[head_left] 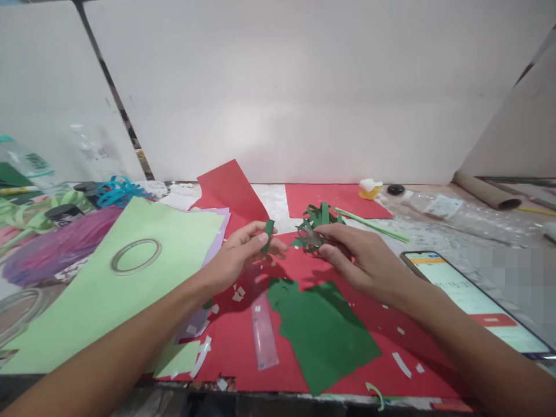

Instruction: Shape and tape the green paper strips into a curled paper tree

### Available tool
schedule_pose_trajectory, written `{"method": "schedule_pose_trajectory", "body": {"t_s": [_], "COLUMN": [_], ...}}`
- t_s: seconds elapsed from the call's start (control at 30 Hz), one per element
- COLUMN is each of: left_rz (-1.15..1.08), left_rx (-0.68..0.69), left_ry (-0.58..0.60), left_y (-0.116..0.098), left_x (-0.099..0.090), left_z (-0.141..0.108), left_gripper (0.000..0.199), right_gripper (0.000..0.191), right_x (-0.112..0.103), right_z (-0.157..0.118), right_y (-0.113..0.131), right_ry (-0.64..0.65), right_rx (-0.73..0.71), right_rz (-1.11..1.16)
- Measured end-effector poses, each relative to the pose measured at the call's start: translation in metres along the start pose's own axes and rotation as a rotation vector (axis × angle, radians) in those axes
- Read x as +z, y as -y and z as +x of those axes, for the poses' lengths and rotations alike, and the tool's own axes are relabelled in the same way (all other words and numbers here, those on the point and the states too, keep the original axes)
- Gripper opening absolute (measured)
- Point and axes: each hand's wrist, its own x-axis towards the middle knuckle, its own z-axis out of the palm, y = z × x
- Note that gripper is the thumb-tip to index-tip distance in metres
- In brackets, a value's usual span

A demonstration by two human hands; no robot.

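Note:
My left hand [243, 246] pinches a small dark green paper strip [268, 234] between thumb and fingers, its other fingers loosely spread. My right hand [351, 252] is closed around a short grey metal blade [310, 237]; its grip hides the handle, so the exact kind is unclear. Directly behind the blade lies a bunch of curled dark green paper strips [320, 214]. Below both hands, a jagged-edged sheet of green paper [324, 339] rests on red paper [234, 359]. A clear plastic ruler [263, 341] lies beside the green sheet, with white paper scraps [238, 293] scattered around.
At left, a light green sheet [174, 231] bears a tape roll [119, 263]; a purple plastic bag [56, 249] and blue strips [119, 190] lie beyond. A phone [473, 295], plastic bottle [434, 202], cardboard tube [486, 190] and yellow cup [369, 192] are at right. White panels stand behind.

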Motion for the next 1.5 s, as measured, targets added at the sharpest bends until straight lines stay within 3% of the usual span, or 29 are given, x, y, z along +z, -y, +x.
{"method": "schedule_pose_trajectory", "body": {"t_s": [0.23,0.4,0.57,1.03,1.33,1.5], "left_rz": [-0.163,-0.208,-0.164,-0.083,-0.032,-0.081], "left_rx": [-0.105,-0.183,-0.18,-0.22,-0.196,-0.173], "left_ry": [-0.065,0.004,0.089,-0.018,-0.025,-0.005], "left_y": [-0.002,0.002,0.006,0.008,0.009,0.01], "left_x": [0.002,-0.002,-0.004,-0.004,-0.003,0.0], "left_z": [0.001,0.001,0.001,-0.001,-0.002,-0.001], "left_gripper": [0.02,0.028,0.016,0.019,0.02,0.015], "right_gripper": [0.033,0.03,0.03,0.022,0.023,0.03], "right_x": [0.004,0.004,0.006,0.006,0.005,0.007], "right_z": [-0.002,-0.002,-0.004,-0.009,-0.01,-0.008], "right_y": [-0.001,0.003,0.002,0.003,0.006,0.009], "right_ry": [-0.053,-0.105,-0.115,-0.202,-0.172,-0.175], "right_rx": [-0.013,-0.075,-0.12,-0.352,-0.293,-0.157], "right_rz": [-0.01,0.015,-0.005,-0.227,-0.262,-0.057]}}
